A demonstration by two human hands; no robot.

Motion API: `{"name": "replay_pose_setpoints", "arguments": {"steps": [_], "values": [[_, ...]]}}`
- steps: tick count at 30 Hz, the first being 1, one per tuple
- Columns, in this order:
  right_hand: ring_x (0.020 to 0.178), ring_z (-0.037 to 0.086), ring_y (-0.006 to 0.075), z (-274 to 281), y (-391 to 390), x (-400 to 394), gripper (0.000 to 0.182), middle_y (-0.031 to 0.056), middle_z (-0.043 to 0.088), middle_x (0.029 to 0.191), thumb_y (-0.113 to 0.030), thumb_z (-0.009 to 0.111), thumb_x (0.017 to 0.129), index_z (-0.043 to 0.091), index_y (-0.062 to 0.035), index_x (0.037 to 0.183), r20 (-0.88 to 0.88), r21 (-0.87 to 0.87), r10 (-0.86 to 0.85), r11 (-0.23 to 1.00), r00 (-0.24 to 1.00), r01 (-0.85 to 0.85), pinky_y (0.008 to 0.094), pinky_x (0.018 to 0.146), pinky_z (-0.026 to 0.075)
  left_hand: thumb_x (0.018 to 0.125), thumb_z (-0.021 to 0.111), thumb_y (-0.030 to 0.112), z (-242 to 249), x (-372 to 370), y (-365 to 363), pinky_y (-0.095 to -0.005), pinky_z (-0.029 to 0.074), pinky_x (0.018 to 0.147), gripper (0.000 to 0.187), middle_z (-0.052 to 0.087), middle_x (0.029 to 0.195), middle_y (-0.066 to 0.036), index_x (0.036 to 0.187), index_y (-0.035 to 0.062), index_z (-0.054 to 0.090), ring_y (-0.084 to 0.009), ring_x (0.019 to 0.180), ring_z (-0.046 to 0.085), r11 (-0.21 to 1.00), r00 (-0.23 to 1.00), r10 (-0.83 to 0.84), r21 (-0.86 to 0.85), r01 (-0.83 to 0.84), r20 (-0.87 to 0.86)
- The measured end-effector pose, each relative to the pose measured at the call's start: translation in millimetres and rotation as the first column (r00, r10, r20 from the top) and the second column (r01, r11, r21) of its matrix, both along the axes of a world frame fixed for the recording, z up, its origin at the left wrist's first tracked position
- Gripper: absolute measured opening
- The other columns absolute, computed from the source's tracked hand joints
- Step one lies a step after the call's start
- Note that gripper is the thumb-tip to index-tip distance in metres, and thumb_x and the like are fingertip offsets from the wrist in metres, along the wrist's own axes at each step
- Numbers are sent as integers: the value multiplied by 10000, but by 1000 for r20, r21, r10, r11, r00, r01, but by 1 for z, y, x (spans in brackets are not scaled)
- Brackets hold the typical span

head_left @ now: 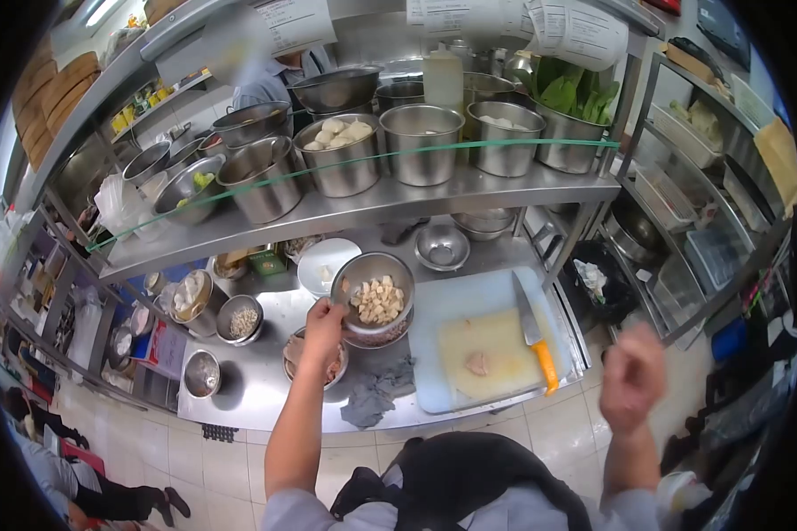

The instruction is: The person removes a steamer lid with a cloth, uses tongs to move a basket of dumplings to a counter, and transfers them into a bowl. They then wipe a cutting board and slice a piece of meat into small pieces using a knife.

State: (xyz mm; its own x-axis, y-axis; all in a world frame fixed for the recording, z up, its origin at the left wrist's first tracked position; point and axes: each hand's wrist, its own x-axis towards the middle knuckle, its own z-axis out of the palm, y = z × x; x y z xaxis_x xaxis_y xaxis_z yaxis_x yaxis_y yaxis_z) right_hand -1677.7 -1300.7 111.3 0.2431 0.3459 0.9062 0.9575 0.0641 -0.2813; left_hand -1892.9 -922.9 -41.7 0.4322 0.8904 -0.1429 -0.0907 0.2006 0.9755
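Note:
My left hand (325, 327) grips the rim of a metal bowl (401, 281) between thumb and fingers. Pale diced pieces (377, 301) of food lie inside it, and the bowl is tipped toward me. Under it, part of another container shows. Just left of it, partly behind my wrist, stands a bowl of pinkish meat (332, 365). My right hand (633, 372) is off to the right, past the table edge, blurred, its fingers curled in with nothing showing in them. Nearest to it is a knife with an orange handle (545, 367) on the cutting board (429, 354).
A small piece of meat (478, 363) lies on the board. A grey cloth (374, 394) is bunched at the table's front. White plates (314, 265) and small metal bowls (239, 319) stand behind and left. Overhead, a steel shelf (345, 217) carries several deep pots. Another person (53, 478) is at lower left.

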Motion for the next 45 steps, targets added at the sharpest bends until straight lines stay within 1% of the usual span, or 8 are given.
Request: {"name": "replay_pose_setpoints", "arguments": {"steps": [2,8,12,14,17,27,32,45], "values": [[689,557,155,-68,-7,-4,91,77,601,777,48,661,854,590,-7,841,-458,-144,-85,989,885,21,306,618,453,923,575,90,-15,2,17,-343,621,621,67,575,853,-54,944,27,587,-174,720,579,997,999,-28,-65,30,24],[639,557,91,-183,-30,-39,238,17,629,697,-252,681,967,708,-25,902,-862,-431,-280,844,422,-320,316,583,481,894,622,200,-34,48,33,-355,536,832,265,627,1060,-108,1096,29,630,-225,926,615,885,906,-256,294,360,-338],[726,631,192,-215,-36,-18,385,99,636,806,-374,640,999,637,5,933,-784,-461,-272,857,558,-229,369,696,561,938,592,129,-50,126,-31,-349,567,823,248,671,1051,-168,1144,-9,594,-231,944,682,642,710,-694,342,686,-122],[769,651,178,-189,-58,-11,417,97,574,770,-438,633,982,612,-23,964,-957,-290,-263,883,123,-368,343,556,532,993,575,280,-54,150,-94,-346,549,778,471,668,1216,-190,1293,-82,557,-247,966,658,628,654,-613,228,744,-443],[681,612,148,-210,-87,-5,394,35,483,758,-432,616,992,557,-46,942,-971,206,177,962,-162,-180,319,514,535,871,558,63,-49,185,-153,-269,540,603,75,630,919,-69,939,37,573,-131,777,633,465,466,-842,72,882,-270],[815,682,222,-236,-401,83,199,93,662,953,-151,619,938,636,-3,1068,-999,51,49,921,15,386,397,643,606,1011,571,179,-26,316,-476,-383,609,738,262,654,1065,-175,1187,-9,522,-269,895,701,-24,-40,-989,-115,993,-144],[767,709,244,-192,-633,57,187,141,713,973,-150,628,946,657,25,1005,-997,69,-19,338,80,939,405,586,608,1014,580,161,-77,376,-591,-413,624,653,243,600,1147,-206,1175,12,474,-316,855,706,-336,-375,-900,-196,921,-222],[565,550,102,-108,-877,29,138,18,612,723,-186,667,915,618,-60,882,-961,259,-146,-191,234,947,265,455,463,972,586,266,-160,405,-597,-400,540,858,387,703,1133,-156,1240,-4,658,-296,1003,654,-233,-448,-621,-394,889,-643]]}}
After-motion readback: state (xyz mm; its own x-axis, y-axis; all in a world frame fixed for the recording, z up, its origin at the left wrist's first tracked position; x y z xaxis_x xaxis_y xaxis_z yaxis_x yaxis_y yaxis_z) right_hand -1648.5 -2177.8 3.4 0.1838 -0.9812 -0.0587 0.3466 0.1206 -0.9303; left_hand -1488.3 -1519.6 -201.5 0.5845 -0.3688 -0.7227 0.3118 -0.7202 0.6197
